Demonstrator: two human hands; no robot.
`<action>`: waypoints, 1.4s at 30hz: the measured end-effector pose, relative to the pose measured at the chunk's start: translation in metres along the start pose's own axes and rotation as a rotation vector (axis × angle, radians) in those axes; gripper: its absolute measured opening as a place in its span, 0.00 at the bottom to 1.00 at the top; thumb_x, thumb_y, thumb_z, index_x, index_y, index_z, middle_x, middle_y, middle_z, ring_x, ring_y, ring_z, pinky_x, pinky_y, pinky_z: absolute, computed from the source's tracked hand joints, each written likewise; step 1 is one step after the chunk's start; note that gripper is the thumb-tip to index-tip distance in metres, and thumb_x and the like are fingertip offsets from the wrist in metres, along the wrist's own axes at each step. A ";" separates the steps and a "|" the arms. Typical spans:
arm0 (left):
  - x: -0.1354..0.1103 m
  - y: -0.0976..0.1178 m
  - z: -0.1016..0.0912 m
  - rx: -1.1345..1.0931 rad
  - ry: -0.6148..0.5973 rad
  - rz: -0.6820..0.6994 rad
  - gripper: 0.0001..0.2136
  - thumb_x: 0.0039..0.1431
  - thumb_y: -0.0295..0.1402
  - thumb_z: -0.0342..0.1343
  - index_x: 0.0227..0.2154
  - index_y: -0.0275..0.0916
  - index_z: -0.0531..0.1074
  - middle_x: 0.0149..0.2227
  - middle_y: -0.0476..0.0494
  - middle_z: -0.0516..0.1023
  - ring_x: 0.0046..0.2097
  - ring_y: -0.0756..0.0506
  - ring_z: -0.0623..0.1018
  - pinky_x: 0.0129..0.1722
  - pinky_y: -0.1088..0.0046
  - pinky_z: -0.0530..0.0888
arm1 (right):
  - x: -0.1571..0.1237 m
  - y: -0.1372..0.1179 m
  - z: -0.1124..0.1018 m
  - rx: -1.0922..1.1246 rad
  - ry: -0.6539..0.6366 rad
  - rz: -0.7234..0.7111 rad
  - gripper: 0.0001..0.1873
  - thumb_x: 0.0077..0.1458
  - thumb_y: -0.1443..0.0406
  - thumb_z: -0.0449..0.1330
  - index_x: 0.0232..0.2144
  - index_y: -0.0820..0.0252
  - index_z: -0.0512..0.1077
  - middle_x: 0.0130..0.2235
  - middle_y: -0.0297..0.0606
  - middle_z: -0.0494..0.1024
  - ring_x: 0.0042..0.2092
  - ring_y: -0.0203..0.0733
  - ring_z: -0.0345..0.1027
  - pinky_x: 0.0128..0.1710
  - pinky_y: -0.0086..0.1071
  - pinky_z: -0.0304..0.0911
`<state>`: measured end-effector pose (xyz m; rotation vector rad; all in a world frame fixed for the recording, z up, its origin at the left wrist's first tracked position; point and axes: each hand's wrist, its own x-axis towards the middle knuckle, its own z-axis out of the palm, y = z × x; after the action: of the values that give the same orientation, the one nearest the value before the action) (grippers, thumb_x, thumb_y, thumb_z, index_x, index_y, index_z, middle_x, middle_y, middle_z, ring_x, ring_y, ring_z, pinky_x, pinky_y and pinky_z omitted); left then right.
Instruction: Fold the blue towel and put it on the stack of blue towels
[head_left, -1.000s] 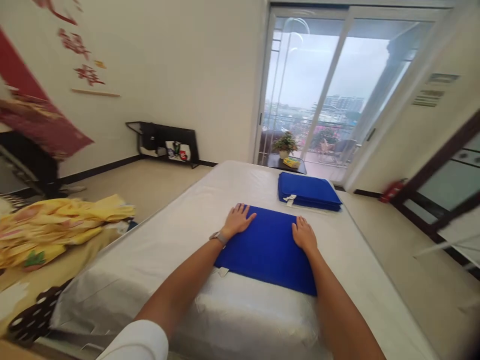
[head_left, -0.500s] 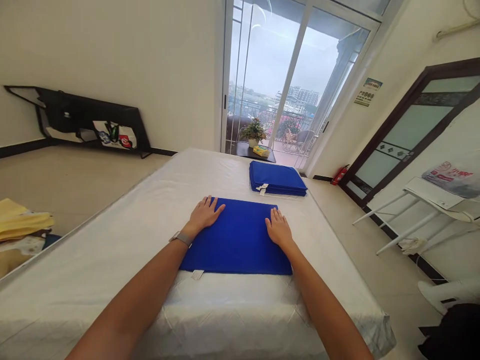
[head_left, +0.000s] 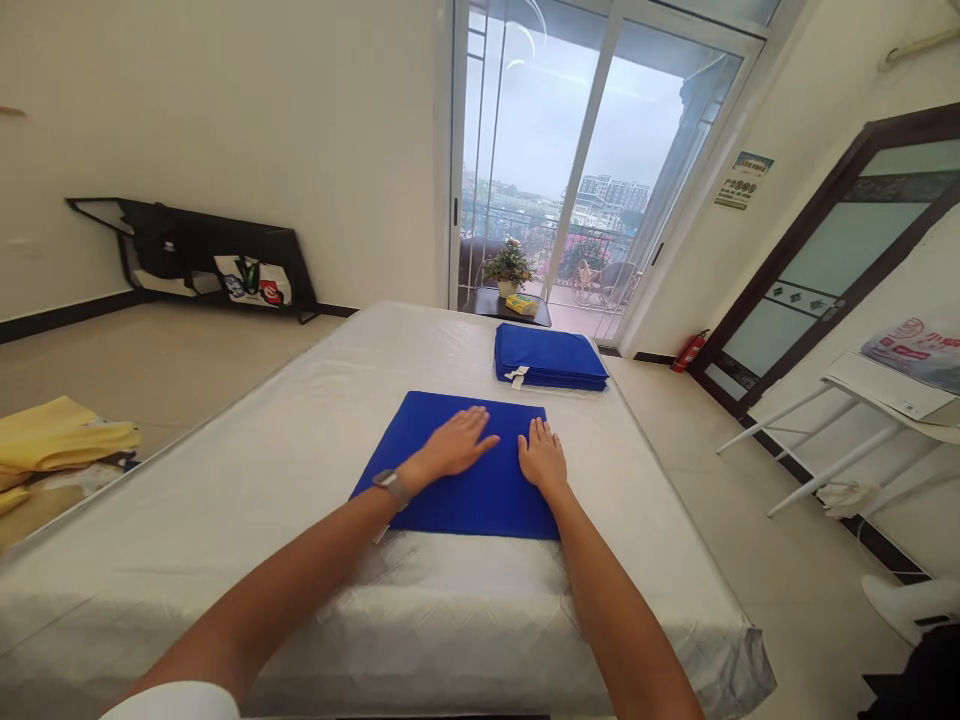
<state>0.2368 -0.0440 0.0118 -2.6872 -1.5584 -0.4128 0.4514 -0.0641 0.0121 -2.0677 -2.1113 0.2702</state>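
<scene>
A folded blue cloth [head_left: 420, 440] lies flat on the white mattress [head_left: 300, 480] in front of me. My left hand [head_left: 454, 447] rests palm down on the cloth's middle, fingers stretched out flat toward the right. My right hand [head_left: 541, 455] presses flat on the cloth near its right edge, fingers pointing away from me. A watch sits on my left wrist. Farther back on the mattress sits a neat stack of folded blue cloths [head_left: 549, 356] with a white tag.
Yellow fabric [head_left: 56, 440] is piled at the left. A black frame [head_left: 202, 255] leans on the far wall. A glass sliding door [head_left: 592, 160] opens to a balcony with a potted plant [head_left: 508, 268]. A white rack [head_left: 862, 420] and a fire extinguisher [head_left: 690, 350] stand at the right.
My left hand has slid from the cloth's left edge to its middle, close to my right hand. The view first swung right, then settled.
</scene>
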 end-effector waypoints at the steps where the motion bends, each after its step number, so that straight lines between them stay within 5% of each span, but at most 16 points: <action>1: 0.006 0.021 0.004 -0.028 -0.008 0.065 0.38 0.72 0.56 0.27 0.70 0.31 0.58 0.72 0.35 0.56 0.73 0.41 0.54 0.72 0.63 0.48 | -0.001 0.001 0.000 -0.007 0.008 -0.012 0.36 0.72 0.55 0.36 0.74 0.70 0.47 0.75 0.45 0.45 0.75 0.44 0.34 0.72 0.41 0.31; 4: 0.021 0.064 0.017 -0.056 -0.052 0.114 0.36 0.73 0.51 0.24 0.71 0.31 0.55 0.73 0.34 0.53 0.74 0.42 0.51 0.72 0.62 0.46 | -0.002 0.003 0.001 -0.030 0.027 -0.050 0.35 0.72 0.57 0.36 0.73 0.72 0.47 0.75 0.47 0.45 0.75 0.44 0.33 0.72 0.41 0.32; 7: 0.022 0.065 0.023 -0.060 -0.091 0.048 0.36 0.73 0.51 0.25 0.71 0.31 0.53 0.73 0.34 0.52 0.74 0.40 0.50 0.72 0.61 0.46 | -0.001 0.004 0.002 -0.036 0.031 -0.051 0.35 0.72 0.58 0.36 0.73 0.74 0.48 0.75 0.47 0.46 0.75 0.45 0.35 0.72 0.40 0.33; 16: -0.057 -0.067 -0.005 0.005 -0.122 -0.322 0.39 0.70 0.56 0.28 0.72 0.31 0.50 0.74 0.33 0.48 0.75 0.37 0.48 0.71 0.56 0.48 | 0.004 0.003 0.003 -0.024 0.006 -0.013 0.35 0.72 0.57 0.34 0.74 0.71 0.46 0.75 0.44 0.46 0.75 0.43 0.35 0.72 0.40 0.32; 19: -0.077 -0.089 -0.009 0.004 -0.090 -0.395 0.40 0.70 0.56 0.27 0.72 0.30 0.50 0.74 0.32 0.48 0.74 0.36 0.50 0.71 0.55 0.51 | 0.002 0.001 0.001 -0.040 0.010 -0.011 0.35 0.71 0.57 0.35 0.73 0.72 0.46 0.75 0.45 0.46 0.75 0.44 0.36 0.72 0.40 0.33; 26: -0.079 -0.083 -0.011 -0.014 -0.057 -0.404 0.41 0.69 0.58 0.28 0.71 0.29 0.51 0.74 0.31 0.49 0.74 0.37 0.51 0.71 0.56 0.51 | -0.022 -0.010 -0.013 -0.186 0.131 -0.088 0.33 0.70 0.63 0.36 0.71 0.76 0.54 0.73 0.50 0.54 0.74 0.48 0.40 0.72 0.44 0.32; 37: -0.080 -0.088 -0.006 0.026 -0.050 -0.421 0.45 0.67 0.60 0.24 0.71 0.25 0.52 0.73 0.31 0.52 0.74 0.36 0.54 0.71 0.56 0.52 | -0.104 0.002 -0.007 -0.085 -0.064 -0.069 0.37 0.72 0.54 0.34 0.74 0.70 0.46 0.75 0.42 0.43 0.75 0.45 0.35 0.73 0.43 0.35; 42: -0.082 -0.066 -0.022 0.136 0.172 -0.384 0.45 0.67 0.60 0.26 0.69 0.22 0.56 0.72 0.26 0.55 0.74 0.34 0.53 0.72 0.54 0.49 | -0.104 0.000 -0.007 -0.041 -0.049 -0.060 0.35 0.72 0.55 0.35 0.74 0.66 0.45 0.75 0.40 0.42 0.75 0.45 0.33 0.73 0.44 0.34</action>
<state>0.1370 -0.0833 0.0058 -2.1864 -1.9665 -0.5051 0.4551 -0.1681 0.0189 -2.0355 -2.2210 0.2740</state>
